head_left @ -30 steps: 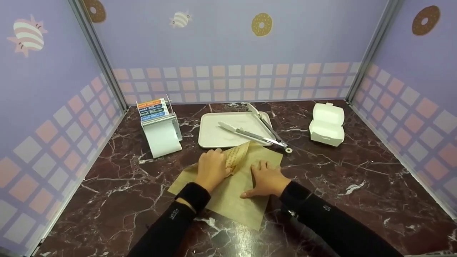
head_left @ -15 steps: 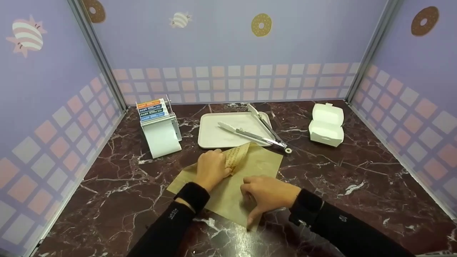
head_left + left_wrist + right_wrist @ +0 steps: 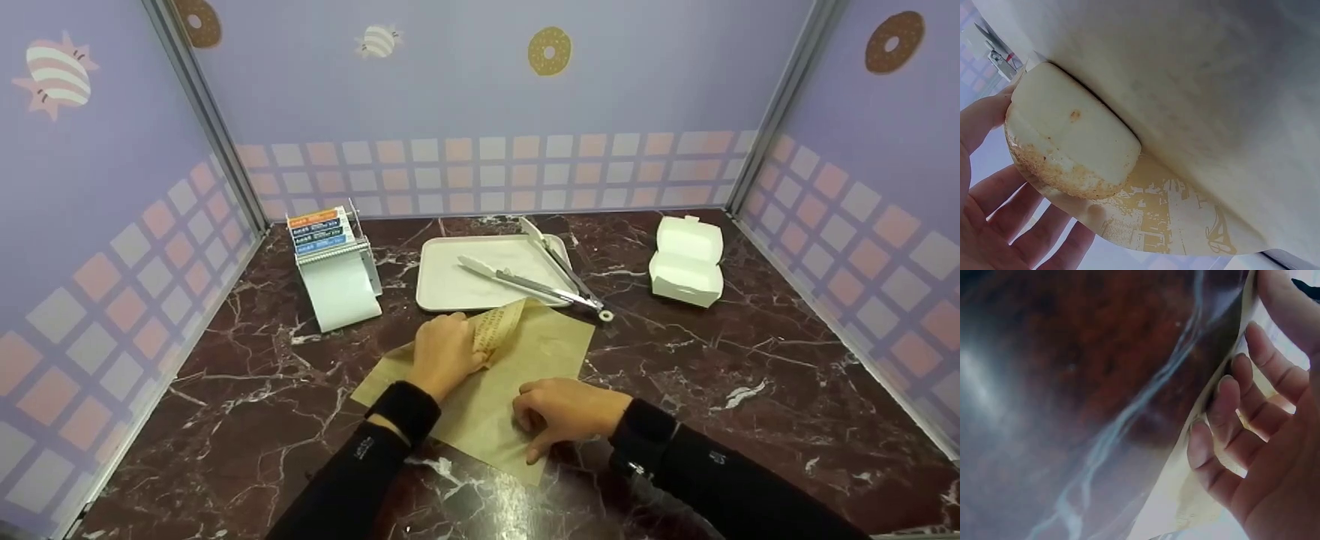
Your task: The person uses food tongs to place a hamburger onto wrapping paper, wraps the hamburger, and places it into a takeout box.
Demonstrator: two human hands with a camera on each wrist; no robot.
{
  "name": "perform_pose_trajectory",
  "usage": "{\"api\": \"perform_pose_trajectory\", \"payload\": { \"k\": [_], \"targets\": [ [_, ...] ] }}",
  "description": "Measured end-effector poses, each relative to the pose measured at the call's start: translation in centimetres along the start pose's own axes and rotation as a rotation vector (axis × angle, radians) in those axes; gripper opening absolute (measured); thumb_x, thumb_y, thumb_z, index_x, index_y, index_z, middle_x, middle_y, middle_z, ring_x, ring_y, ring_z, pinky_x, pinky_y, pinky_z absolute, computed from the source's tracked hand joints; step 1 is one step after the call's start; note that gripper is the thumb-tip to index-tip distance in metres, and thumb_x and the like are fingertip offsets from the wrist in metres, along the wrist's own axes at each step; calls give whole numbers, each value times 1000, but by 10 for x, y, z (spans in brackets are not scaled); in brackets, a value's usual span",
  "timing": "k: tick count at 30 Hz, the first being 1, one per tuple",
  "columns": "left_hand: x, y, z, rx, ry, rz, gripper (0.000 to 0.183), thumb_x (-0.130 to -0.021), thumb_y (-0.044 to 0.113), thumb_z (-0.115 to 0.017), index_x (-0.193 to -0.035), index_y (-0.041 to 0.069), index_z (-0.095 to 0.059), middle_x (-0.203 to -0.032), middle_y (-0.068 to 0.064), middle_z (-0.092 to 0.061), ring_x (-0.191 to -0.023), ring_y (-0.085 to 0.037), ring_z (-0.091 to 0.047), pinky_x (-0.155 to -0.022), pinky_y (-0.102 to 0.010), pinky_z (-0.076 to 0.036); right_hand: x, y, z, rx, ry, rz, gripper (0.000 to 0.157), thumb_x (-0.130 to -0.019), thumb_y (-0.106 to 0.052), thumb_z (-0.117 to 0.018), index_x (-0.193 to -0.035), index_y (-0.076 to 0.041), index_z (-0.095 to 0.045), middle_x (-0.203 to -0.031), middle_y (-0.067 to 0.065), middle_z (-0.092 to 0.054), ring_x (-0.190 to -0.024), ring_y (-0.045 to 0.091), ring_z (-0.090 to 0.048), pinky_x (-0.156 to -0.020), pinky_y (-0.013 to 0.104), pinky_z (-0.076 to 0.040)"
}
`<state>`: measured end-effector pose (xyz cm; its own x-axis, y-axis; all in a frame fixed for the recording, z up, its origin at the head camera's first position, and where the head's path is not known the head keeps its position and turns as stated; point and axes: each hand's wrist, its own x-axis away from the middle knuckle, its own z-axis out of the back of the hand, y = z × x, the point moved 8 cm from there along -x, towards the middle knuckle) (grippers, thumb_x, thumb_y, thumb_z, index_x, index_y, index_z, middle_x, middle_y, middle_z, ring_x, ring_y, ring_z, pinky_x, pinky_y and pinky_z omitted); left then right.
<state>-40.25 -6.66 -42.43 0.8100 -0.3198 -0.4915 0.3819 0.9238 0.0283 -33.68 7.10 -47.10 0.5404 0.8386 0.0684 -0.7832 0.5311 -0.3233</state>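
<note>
A sheet of brown wrapping paper (image 3: 491, 409) lies on the counter, its far left part folded over to show a printed side. My left hand (image 3: 446, 349) grips this fold. In the left wrist view, a pale bread roll (image 3: 1075, 121) with a browned, crumbly side sits inside the fold, thumb and fingers around the paper outside it. In the head view the roll is hidden. My right hand (image 3: 568, 409) is over the sheet's near right part, fingers loosely bent. The right wrist view has its fingertips (image 3: 1200, 439) touching the paper along its edge.
Behind the paper, metal tongs (image 3: 536, 285) lie spread across a white tray (image 3: 439, 285). A label dispenser (image 3: 330, 262) stands at left, its white strip hanging forward. At right is an open white takeaway box (image 3: 686, 262). Patterned walls (image 3: 480, 90) enclose the dark marbled counter (image 3: 750, 420).
My right hand has slid from the middle right of the paper toward its near corner, its spread fingers now bent; lately its thumb has drawn in slightly. My left hand stays put.
</note>
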Motion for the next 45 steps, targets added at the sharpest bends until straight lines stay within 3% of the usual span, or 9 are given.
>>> {"api": "perform_pose_trajectory", "payload": {
  "k": [7, 16, 24, 29, 37, 41, 45],
  "targets": [
    [-1, 0, 1, 2, -1, 9, 37, -67, 32, -96, -69, 9, -68, -73, -8, -65, -66, -35, -69, -57, -49, -56, -3, 6, 0, -82, 0, 11, 33, -77, -42, -92, -86, -19, -70, -84, -11, -58, -74, 0, -52, -71, 20, -48],
    [1, 1, 2, 11, 10, -6, 40, -68, 32, -97, -67, 8, -65, -72, -8, -63, -65, -35, -68, -56, -49, -56, 1, 3, 8, -27, 36, 70, 14, -85, -16, -87, -93, -15, -75, -94, -5, -68, -83, 5, -63, -82, 24, -55],
    [1, 0, 0, 10, -10, 1, 38, -69, 33, -95, -70, 6, -68, -73, -9, -65, -68, -36, -69, -58, -50, -57, 2, 4, 16, 2, 82, 134, 19, -84, 3, -81, -91, -12, -74, -89, -3, -74, -82, 9, -67, -79, 24, -57],
    [0, 0, 1, 7, -5, -8, 36, -68, 32, -95, -71, 7, -69, -73, -8, -65, -67, -36, -69, -57, -50, -57, 6, 3, 21, 17, 125, 184, 21, -84, 6, -78, -95, -12, -76, -94, -2, -74, -86, 10, -68, -83, 23, -57],
    [1, -1, -1, 10, -13, -32, 38, -70, 34, -95, -80, 6, -73, -77, -9, -67, -70, -35, -69, -60, -50, -58, 10, -2, 37, -50, 193, 289, 7, -87, -7, -85, -93, -11, -81, -92, -1, -73, -85, 8, -70, -84, 18, -56],
    [1, -1, -1, 31, -5, -52, 47, -70, 35, -97, -94, 6, -69, -81, -9, -69, -73, -34, -70, -62, -49, -58, 11, -2, 47, -115, 174, 303, 8, -87, -5, -84, -94, -10, -81, -97, -1, -76, -92, 10, -73, -90, 21, -57],
    [1, 1, 0, 41, -12, -73, 53, -70, 35, -98, -100, 6, -64, -85, -10, -70, -74, -35, -70, -63, -50, -58, 11, -1, 54, -144, 129, 261, 9, -89, -7, -83, -97, -11, -82, -103, -2, -79, -97, 11, -73, -93, 26, -57]
  ]
}}
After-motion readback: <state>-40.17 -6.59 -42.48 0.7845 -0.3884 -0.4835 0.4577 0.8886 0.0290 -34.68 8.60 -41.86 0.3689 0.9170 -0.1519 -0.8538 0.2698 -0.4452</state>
